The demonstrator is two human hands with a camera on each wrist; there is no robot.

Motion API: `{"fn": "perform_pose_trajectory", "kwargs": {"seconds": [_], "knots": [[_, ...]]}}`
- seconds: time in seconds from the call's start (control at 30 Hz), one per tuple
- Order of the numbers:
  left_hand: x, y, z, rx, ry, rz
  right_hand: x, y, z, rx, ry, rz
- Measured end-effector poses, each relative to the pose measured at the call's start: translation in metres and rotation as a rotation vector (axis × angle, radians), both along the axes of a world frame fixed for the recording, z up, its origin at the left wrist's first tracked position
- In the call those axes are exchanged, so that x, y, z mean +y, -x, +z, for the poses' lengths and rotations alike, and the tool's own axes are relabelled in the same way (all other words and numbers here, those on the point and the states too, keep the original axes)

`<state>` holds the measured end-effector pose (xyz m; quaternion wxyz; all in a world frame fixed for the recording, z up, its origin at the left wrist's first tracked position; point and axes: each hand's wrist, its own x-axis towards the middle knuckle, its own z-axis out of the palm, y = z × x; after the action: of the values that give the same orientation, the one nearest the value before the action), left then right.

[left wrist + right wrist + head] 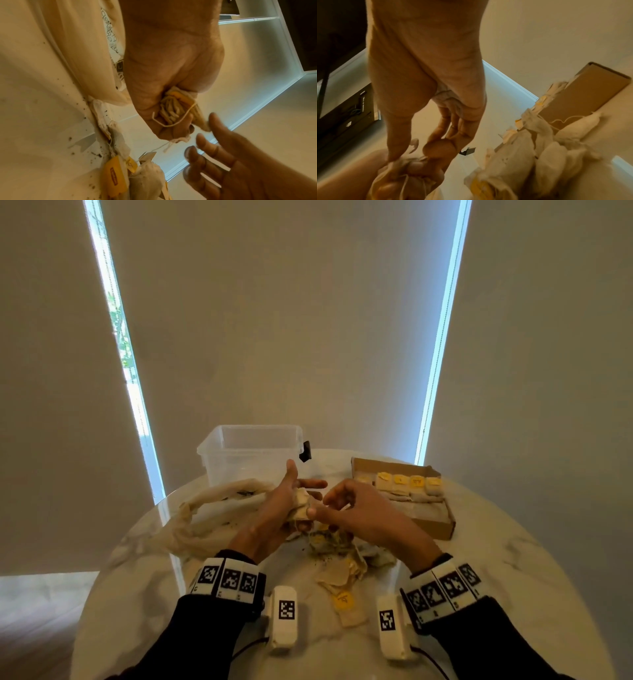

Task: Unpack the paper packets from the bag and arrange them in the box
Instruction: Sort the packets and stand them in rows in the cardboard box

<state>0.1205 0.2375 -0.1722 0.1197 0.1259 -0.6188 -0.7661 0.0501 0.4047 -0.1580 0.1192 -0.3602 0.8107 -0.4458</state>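
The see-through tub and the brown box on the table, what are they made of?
The tub looks like clear, slightly frosted plastic: you can see the wall through its sides. The brown box looks like plain matte cardboard, with thin folded walls. The packets standing inside it seem to be soft paper.
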Motion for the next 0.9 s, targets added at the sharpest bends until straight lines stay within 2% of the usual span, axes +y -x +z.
{"fn": "perform_pose_trajectory", "kwargs": {"seconds": [0.03, 0.13, 0.23, 0.47, 0.7, 0.8, 0.9], "knots": [[0.001, -0.001, 0.001, 0.008, -0.005, -0.007, -0.001, -0.001, -0.001, -0.018, -0.001, -0.016], [0.003, -0.003, 0.0, 0.012, 0.005, -0.064, 0.0, -0.003, -0.003, -0.184, 0.157, -0.042], [0.005, -0.005, -0.001, -0.004, 0.073, -0.123, 0.002, -0.004, -0.006, -0.215, 0.284, -0.049], [0.0, -0.004, -0.005, -0.004, 0.171, -0.058, 0.006, 0.009, -0.011, -0.387, 0.643, -0.163], [-0.003, -0.002, -0.012, 0.056, 0.314, -0.013, 0.006, 0.014, -0.015, -0.472, 0.713, -0.147], [-0.006, -0.002, -0.012, 0.047, 0.328, 0.012, 0.005, 0.015, -0.017, -0.528, 0.692, -0.132], [-0.009, -0.002, -0.014, 0.004, 0.413, 0.017, 0.006, 0.014, -0.019, -0.58, 0.601, -0.039]]}}
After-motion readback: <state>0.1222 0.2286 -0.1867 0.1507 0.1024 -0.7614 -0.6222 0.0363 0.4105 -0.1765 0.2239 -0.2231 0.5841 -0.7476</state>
